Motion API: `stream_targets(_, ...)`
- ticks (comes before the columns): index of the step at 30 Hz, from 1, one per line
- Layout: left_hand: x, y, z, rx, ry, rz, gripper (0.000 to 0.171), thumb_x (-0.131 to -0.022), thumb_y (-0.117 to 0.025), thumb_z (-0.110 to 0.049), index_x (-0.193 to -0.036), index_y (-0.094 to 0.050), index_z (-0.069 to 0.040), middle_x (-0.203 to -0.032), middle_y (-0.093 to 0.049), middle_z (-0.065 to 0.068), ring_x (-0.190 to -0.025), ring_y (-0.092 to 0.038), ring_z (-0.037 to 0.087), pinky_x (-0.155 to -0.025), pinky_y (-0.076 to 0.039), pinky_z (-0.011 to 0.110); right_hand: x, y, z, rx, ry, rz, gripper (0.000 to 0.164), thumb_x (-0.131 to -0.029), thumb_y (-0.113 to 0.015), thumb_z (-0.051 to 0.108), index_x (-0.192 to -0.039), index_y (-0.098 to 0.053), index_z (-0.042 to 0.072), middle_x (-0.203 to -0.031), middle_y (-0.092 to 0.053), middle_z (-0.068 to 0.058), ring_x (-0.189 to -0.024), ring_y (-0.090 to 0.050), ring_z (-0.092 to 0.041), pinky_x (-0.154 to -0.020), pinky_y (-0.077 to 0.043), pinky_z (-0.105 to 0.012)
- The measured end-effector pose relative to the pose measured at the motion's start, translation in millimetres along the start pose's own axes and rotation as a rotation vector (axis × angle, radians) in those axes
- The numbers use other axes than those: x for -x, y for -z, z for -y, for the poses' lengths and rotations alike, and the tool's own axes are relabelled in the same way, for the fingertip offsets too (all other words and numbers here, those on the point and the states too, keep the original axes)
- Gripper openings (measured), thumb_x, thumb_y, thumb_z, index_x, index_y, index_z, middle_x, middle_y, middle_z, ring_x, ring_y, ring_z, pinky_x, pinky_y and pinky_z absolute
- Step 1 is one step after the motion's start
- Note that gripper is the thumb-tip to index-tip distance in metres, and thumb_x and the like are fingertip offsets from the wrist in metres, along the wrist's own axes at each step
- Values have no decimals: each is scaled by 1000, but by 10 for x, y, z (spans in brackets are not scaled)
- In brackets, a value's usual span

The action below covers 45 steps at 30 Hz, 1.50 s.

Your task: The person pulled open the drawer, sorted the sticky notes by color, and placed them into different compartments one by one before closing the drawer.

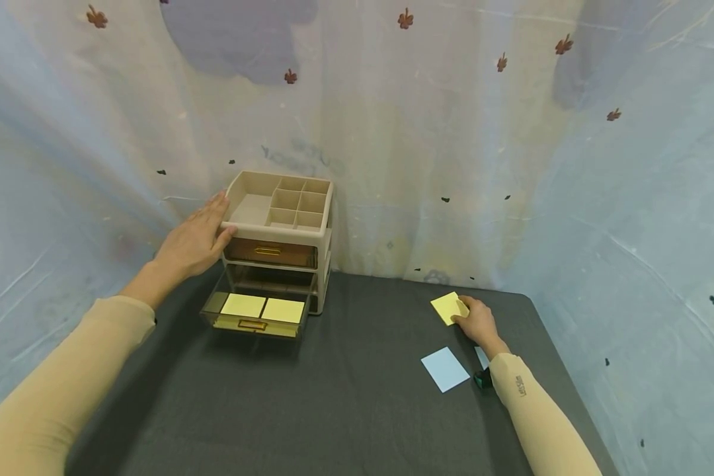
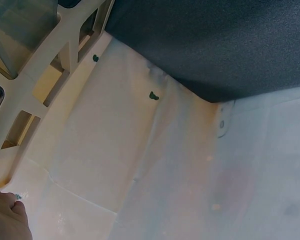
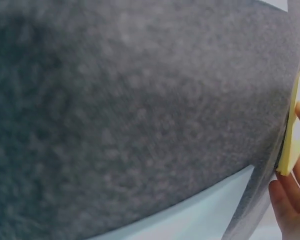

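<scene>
A beige desktop drawer organizer (image 1: 254, 233) stands toward the back left, its lowest visible drawer (image 1: 252, 325) pulled out. Two yellow sticky note pads (image 1: 283, 310) lie side by side in that clear drawer. My left hand (image 1: 193, 239) rests against the organizer's upper left side, its fingers extended and the thumb at the front corner. Over the right part of the table, my right hand (image 1: 478, 323) pinches a yellow sticky note pad (image 1: 448, 308) between thumb and fingers. In the right wrist view the pad (image 3: 292, 145) appears edge-on at the right border.
A light blue sticky note pad (image 1: 445, 369) lies on the dark table (image 1: 357, 403). Another light blue piece (image 1: 482, 357) is partly hidden under the right wrist. The organizer's top tray has several compartments (image 1: 285, 198). A patterned curtain (image 1: 387, 132) hangs behind the table.
</scene>
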<state>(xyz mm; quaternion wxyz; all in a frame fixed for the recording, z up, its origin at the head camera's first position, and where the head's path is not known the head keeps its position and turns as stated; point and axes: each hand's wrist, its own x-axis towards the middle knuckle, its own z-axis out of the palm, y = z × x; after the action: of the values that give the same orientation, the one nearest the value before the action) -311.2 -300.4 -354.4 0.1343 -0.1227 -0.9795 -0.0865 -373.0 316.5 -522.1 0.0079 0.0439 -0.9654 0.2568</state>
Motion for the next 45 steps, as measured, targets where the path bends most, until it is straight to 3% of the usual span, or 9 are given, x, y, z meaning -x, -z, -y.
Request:
stream_targets(11,-2,-5,18,-4,-1,7,77,-113,-25,-52,-167,-2,-2,-175,3,13,-160,-9,38,-128,-15,60,30,-31,-40,-95,-24,-98,58,-93,-71,-1,-147,-50,-7,-139,-47,-34,-127,-50,-50,-108,-44,-64)
stream_targets(21,-4,-2,-5,4,-1,4,77,-113,-25,-52,-167,-1,-3,-175,2,13,-159,-9,39,-128,-15,60,115,18,73,-196,-11,-216,41,-95,-63,-6,-136,-61,-9,-124,-58,-29,-115,-62,-46,-95,-55,-56)
stream_targets(34,-8,-2,-4,7,-9,-3,77,-113,-25,-51,-167,-3,-2,-174,1,15,-159,-9,39,-128,-14,59,219,34,197,-240,-19,-262,32,-99,-55,-5,-130,-67,-6,-121,-60,-27,-114,-63,-46,-93,-56,-56)
stream_targets(45,8,-7,-9,10,-11,-5,76,-113,-26,-51,-167,-3,-2,-175,2,13,-160,-9,39,-128,-15,60,309,47,316,-282,-22,-292,30,-100,-57,-5,-129,-69,-4,-119,-60,-25,-108,-67,-42,-82,-61,-44)
